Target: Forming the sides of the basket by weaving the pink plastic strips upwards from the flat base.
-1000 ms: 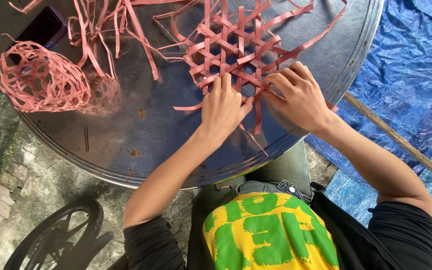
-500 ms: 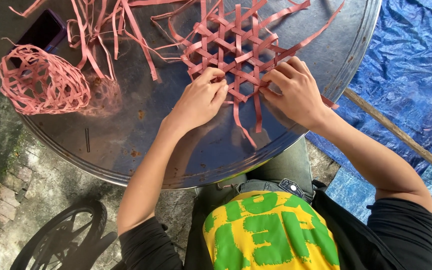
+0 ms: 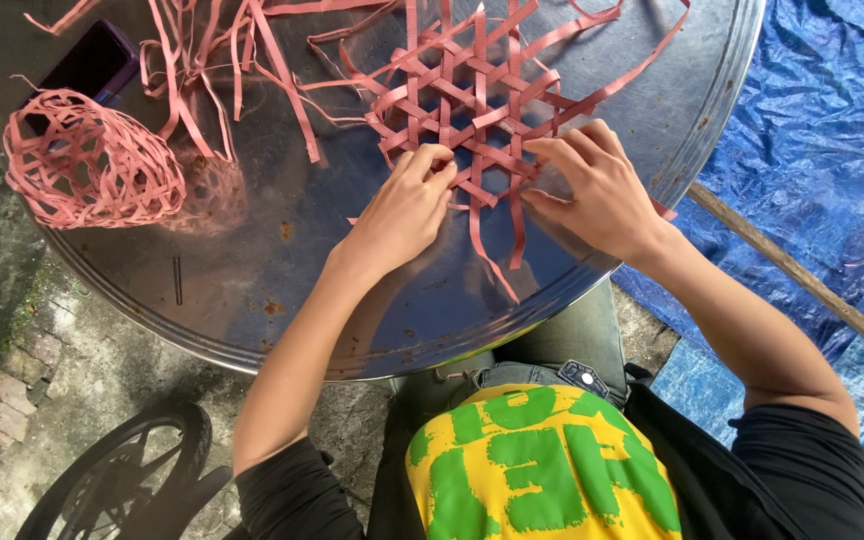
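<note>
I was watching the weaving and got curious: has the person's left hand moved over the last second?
Yes. The left hand has slid away from the person, from the table's bare metal onto the near edge of the pink woven mat, fingertips now on its strips.

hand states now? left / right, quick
Left hand: fingers curled, pinching a strip at the near edge of the pink woven lattice.
Right hand: fingers bent, pressing on the lattice's near right edge; whether it grips cannot be told.

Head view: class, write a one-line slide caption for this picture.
Left hand and right hand press on a flat pink strip lattice on a round metal table, a finished woven ball nearby.
</note>
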